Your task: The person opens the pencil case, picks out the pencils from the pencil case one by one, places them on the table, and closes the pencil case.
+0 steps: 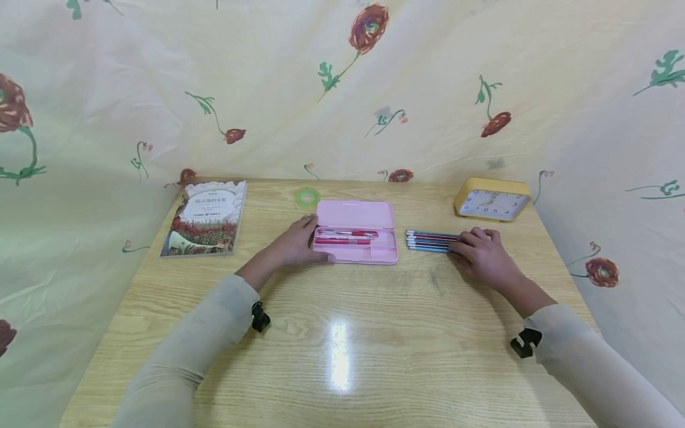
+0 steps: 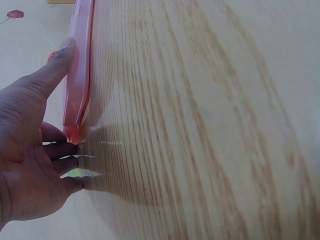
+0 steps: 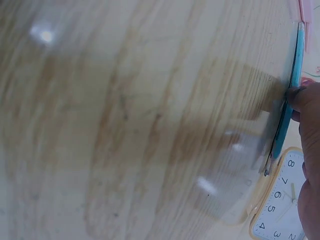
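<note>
A pink pencil case (image 1: 355, 230) lies with its lid folded back; red-and-white pens (image 1: 345, 237) lie in its rear compartment. My left hand (image 1: 297, 242) holds the case by its left end, the thumb (image 2: 64, 55) against the front wall and the fingers round the end. To the right of the case, several pencils (image 1: 425, 241) lie side by side in a row, pale ends toward the case. My right hand (image 1: 478, 252) grips their right part, covering the far ends in the head view. A light-blue pencil (image 3: 296, 60) is nearest in the right wrist view, under the thumb.
A yellow alarm clock (image 1: 492, 199) stands behind the right hand. Green tape (image 1: 307, 198) lies behind the case's left corner, and a book (image 1: 206, 219) lies at the far left. Flowered cloth (image 1: 289, 89) hangs along the back of the wooden table (image 1: 396, 345).
</note>
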`<action>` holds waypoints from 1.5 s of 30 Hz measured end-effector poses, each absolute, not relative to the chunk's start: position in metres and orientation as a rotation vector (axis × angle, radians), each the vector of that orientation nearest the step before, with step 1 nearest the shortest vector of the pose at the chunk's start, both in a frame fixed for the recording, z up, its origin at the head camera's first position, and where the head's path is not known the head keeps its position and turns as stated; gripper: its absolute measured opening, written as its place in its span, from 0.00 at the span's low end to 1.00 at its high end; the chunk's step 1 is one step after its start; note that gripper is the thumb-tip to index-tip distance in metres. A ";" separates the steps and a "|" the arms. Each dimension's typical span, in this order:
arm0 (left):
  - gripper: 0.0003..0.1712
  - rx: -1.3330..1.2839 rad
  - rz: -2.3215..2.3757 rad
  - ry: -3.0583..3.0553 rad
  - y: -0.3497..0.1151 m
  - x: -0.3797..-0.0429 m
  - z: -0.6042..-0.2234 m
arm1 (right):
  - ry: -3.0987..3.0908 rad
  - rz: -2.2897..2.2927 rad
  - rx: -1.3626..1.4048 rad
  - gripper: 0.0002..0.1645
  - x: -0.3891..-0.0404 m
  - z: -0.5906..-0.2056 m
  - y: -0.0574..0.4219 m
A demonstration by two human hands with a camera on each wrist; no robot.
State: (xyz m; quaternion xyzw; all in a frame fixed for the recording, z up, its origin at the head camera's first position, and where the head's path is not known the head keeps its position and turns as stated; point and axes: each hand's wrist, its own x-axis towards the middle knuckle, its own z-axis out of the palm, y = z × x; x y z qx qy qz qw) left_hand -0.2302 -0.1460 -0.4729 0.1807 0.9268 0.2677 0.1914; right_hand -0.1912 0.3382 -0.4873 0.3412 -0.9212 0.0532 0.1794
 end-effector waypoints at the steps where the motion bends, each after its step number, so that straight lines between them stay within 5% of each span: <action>1: 0.79 0.504 0.753 2.602 -0.146 -0.230 -0.473 | -2.604 0.153 0.966 0.13 -0.191 -0.488 0.338; 18: 0.78 0.507 0.768 2.611 -0.150 -0.232 -0.479 | -2.696 0.433 0.867 0.10 -0.209 -0.479 0.305; 32: 0.79 0.488 0.797 2.598 -0.145 -0.230 -0.482 | -3.110 0.675 0.663 0.42 -0.260 -0.467 0.212; 45: 0.80 0.477 0.807 2.615 -0.147 -0.232 -0.481 | -3.121 0.819 0.562 0.46 -0.289 -0.466 0.178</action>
